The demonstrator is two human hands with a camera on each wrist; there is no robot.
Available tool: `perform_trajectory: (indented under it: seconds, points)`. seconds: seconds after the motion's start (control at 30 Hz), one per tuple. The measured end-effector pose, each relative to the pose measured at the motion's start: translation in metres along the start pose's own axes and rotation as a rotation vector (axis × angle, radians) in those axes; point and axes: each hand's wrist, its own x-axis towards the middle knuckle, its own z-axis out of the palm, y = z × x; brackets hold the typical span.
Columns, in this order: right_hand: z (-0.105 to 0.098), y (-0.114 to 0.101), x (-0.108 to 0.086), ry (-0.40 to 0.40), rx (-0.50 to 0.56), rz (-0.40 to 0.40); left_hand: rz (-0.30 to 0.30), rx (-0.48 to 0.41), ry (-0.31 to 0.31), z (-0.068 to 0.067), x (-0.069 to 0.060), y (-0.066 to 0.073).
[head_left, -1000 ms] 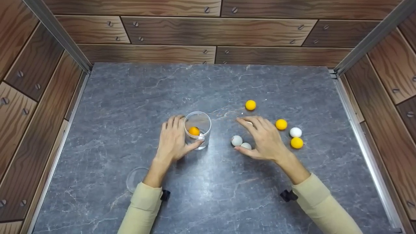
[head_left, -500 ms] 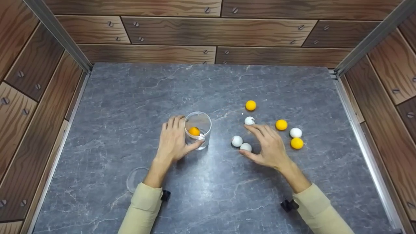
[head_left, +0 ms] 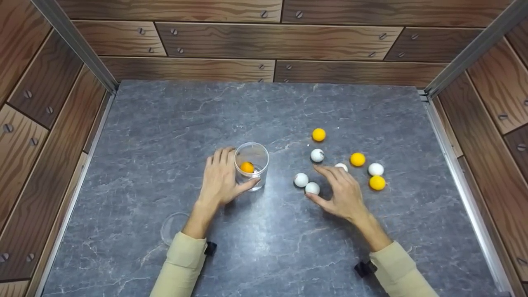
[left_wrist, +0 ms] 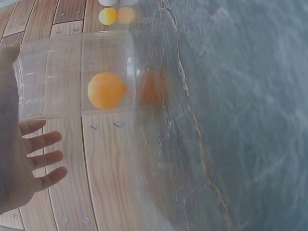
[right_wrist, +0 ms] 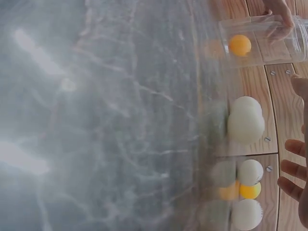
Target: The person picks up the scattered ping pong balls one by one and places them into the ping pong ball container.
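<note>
Left hand (head_left: 218, 177) steadying clear container (head_left: 260, 161); right hand (head_left: 342, 194) hovering unloaded.

The left hand is holding the clear container between thumb and fingers; the container is standing upright with one orange ball (head_left: 247, 167) lying at its bottom. The right hand is presenting thumb and fingers spread well apart and is gripping nothing; its thumb tip is overlapping the nearer white ball (head_left: 312, 188) in the head view, but contact cannot be confirmed. A second white ball (head_left: 301, 180) is resting right beside that one. The step in hand appears to be picking out a ball. The next move is probably calling for closing thumb and fingers on one ball without rolling its neighbour.
</note>
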Motion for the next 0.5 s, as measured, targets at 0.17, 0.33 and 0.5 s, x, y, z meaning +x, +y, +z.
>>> perform_trajectory:
  seconds: [0.17, 0.33, 0.5]
  points:
    - [0.006, 0.001, -0.008, -0.009, -0.023, 0.022, -0.002, -0.001, 0.0, 0.0, -0.001, 0.0]
    - [0.01, 0.0, -0.015, -0.055, -0.031, 0.057, -0.007, 0.0, 0.005, 0.0, -0.001, 0.0]
    - [0.014, 0.0, -0.02, -0.067, -0.03, 0.06, -0.002, 0.0, 0.007, 0.0, 0.0, 0.0]
